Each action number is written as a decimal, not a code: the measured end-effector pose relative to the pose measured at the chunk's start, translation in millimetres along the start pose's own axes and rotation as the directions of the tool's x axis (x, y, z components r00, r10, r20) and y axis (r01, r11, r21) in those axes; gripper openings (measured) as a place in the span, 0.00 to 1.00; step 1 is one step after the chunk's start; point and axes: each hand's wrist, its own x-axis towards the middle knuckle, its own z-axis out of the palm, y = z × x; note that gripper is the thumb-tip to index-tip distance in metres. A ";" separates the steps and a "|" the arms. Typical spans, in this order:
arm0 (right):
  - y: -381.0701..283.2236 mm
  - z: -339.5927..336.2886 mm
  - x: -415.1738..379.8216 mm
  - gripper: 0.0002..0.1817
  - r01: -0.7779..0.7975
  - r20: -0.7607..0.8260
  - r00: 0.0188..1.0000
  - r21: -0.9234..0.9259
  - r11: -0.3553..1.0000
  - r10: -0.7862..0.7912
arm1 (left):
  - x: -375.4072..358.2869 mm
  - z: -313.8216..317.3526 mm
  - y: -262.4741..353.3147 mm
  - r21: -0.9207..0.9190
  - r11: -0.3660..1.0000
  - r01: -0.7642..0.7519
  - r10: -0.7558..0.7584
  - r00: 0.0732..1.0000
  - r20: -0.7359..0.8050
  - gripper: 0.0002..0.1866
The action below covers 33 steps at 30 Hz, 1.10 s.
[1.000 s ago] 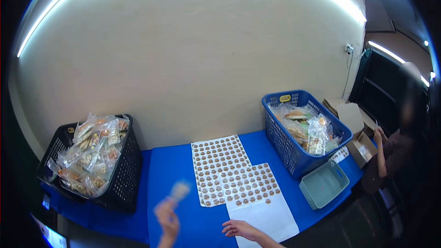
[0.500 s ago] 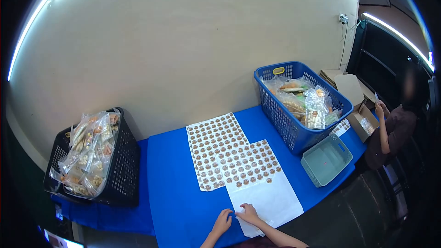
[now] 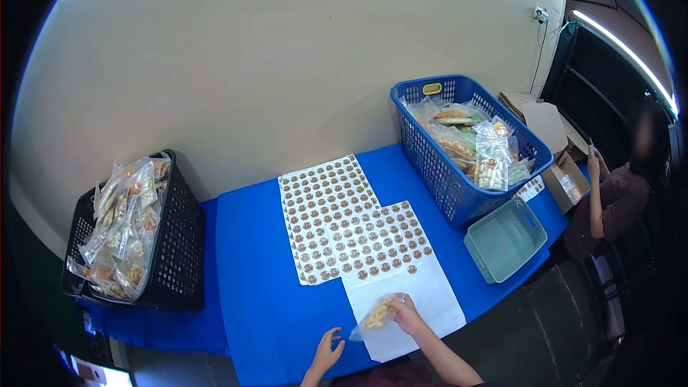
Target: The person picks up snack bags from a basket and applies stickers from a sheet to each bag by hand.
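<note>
My right hand [image 3: 407,313] grips the top of a clear plastic bag of pale snack pieces [image 3: 376,314], tilted over the lower white sheet. My left hand [image 3: 328,350] is beside the bag on its left, fingers apart and holding nothing, above the blue tablecloth. Under the bag, the nearer sticker sheet [image 3: 430,301] has rows of round brown stickers on its upper part and bare white backing below. Another sticker sheet [image 3: 308,215], full of similar round stickers, lies farther back and partly meets it.
A blue basket [image 3: 459,204] of filled bags stands at the back right, with a grey-green tray [image 3: 505,244] in front. A black basket [image 3: 179,244] heaped with bags is on the left. At far right, a person [image 3: 605,208] stands by an open cardboard box [image 3: 566,183].
The bag of snack pieces now shows clearly in my right hand, raised over the sheet. My left hand has moved slightly left and down, away from the right one. The view has shifted somewhat.
</note>
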 end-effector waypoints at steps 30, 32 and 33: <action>29.3 36.2 127.3 0.18 0.466 0.379 0.722 -0.885 0.002 -0.580 | 7.4 -107.0 60.5 -0.650 0.699 -0.300 -0.315 0.687 -0.655 0.22; 33.5 36.8 131.0 0.16 0.490 0.403 0.702 -0.872 -0.012 -0.587 | 5.7 -101.9 64.9 -0.667 0.682 -0.299 -0.335 0.683 -0.649 0.22; 33.6 36.0 131.5 0.14 0.493 0.407 0.707 -0.870 -0.010 -0.578 | 4.1 -98.4 68.9 -0.676 0.675 -0.295 -0.347 0.682 -0.644 0.23</action>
